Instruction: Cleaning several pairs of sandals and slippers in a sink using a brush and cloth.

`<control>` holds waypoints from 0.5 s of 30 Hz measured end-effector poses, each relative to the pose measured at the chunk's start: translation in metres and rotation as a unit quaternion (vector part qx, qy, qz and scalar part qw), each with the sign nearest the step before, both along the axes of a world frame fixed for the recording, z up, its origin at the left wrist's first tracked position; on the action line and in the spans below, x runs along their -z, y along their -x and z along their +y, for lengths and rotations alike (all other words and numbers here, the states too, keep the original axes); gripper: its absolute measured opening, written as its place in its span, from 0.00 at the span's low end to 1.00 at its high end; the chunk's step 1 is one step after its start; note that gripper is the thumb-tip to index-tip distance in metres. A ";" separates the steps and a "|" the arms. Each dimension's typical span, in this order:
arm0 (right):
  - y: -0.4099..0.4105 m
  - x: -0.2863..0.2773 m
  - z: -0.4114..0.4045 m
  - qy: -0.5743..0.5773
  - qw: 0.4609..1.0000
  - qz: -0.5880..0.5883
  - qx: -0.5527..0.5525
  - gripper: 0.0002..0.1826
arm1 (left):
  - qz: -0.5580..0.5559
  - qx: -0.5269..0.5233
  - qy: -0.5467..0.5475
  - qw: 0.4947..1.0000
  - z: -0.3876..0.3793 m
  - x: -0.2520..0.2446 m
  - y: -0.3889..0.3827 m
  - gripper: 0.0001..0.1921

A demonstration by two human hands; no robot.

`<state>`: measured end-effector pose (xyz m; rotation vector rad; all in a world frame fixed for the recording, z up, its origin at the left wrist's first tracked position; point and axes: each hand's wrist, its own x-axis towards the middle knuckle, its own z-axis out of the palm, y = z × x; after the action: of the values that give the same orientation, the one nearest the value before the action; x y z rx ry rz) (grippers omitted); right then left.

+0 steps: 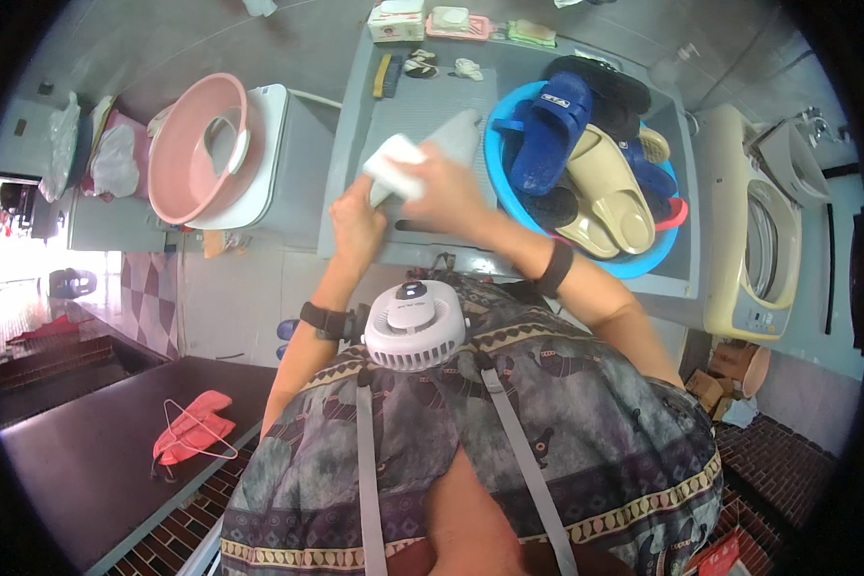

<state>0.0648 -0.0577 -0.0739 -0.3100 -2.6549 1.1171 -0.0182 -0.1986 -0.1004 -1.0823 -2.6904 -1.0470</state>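
Note:
My right hand [443,191], blurred, grips a white block [396,165], perhaps soap or a sponge. Beneath it, my left hand [358,219] is closed on one end of a pale grey cloth-like item [457,144], which stretches over the ribbed washboard surface of a grey laundry sink [432,93]. The white block lies against or just above the item; contact is hard to tell. Right of my hands, a round blue basin [500,115] holds several slippers, among them a dark blue one [551,137] and a beige one [612,191].
A scrubbing brush [387,76] lies at the sink's upper left. Soap in a pink dish [459,23] stands on the back ledge. A pink basin [194,151] rests tilted at left on a white lid [270,158]. At right stands a washing machine [734,216]. A neck-hung fan [417,324] hangs at my chest.

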 end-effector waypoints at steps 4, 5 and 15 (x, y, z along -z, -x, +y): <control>0.016 0.013 0.040 -0.070 0.997 0.012 0.011 0.28 | -0.062 -0.024 -0.020 0.998 -0.005 -0.003 -0.002 0.12; 0.023 0.010 0.065 -0.084 0.984 -0.101 0.123 0.27 | -0.061 -0.023 -0.021 0.998 -0.005 -0.002 -0.001 0.12; 0.017 0.012 0.052 -0.044 0.997 -0.052 0.026 0.22 | -0.039 -0.013 -0.024 0.999 -0.006 -0.002 0.001 0.11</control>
<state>0.0473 -0.0061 -0.0858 -0.4290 -2.7594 0.9907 -0.0193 -0.2044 -0.0981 -1.0155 -2.7162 -1.1664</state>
